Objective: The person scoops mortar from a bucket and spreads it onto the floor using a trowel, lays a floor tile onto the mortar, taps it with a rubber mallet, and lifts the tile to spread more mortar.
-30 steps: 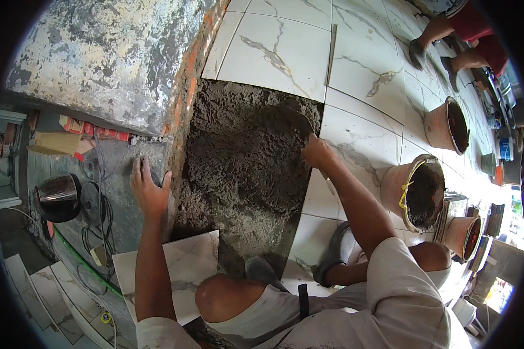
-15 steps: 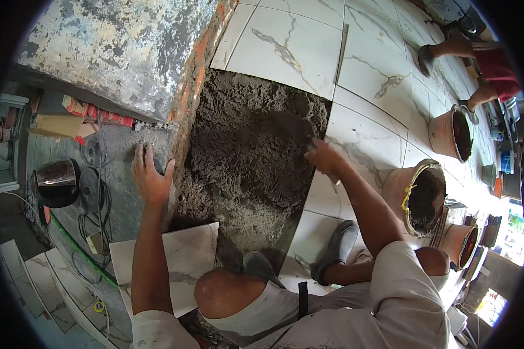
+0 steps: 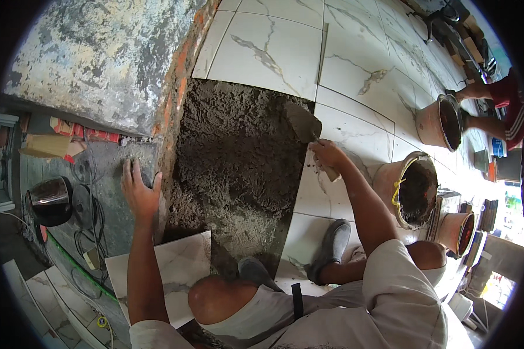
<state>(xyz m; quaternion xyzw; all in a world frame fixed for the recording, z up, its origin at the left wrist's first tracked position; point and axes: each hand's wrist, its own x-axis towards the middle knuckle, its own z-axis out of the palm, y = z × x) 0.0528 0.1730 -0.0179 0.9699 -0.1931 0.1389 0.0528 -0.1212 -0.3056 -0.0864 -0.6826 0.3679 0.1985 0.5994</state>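
Observation:
My right hand [image 3: 330, 156] grips a trowel by its handle. The flat trowel blade [image 3: 303, 121], smeared grey, lies over the far right corner of a patch of wet mortar [image 3: 233, 151]. Lumpy dark mortar fills the far part of the patch; toward my feet it thins to a paler surface. My left hand [image 3: 141, 195] rests with fingers spread on the grey concrete ledge beside the brick edge, holding nothing. A loose white marbled tile [image 3: 183, 264] lies near my left forearm and knee.
White marbled floor tiles [image 3: 273, 46] border the mortar beyond and at right. Buckets stand on the right: one with mortar [image 3: 388, 189], another [image 3: 429, 129] by a co-worker's hands and legs. A dark helmet-like object [image 3: 51, 200], cables and a green hose [image 3: 70, 253] lie left.
The trowel has swung toward the far right corner, its blade now showing more of its face. My left hand stays on the ledge. The co-worker has come closer to the far bucket.

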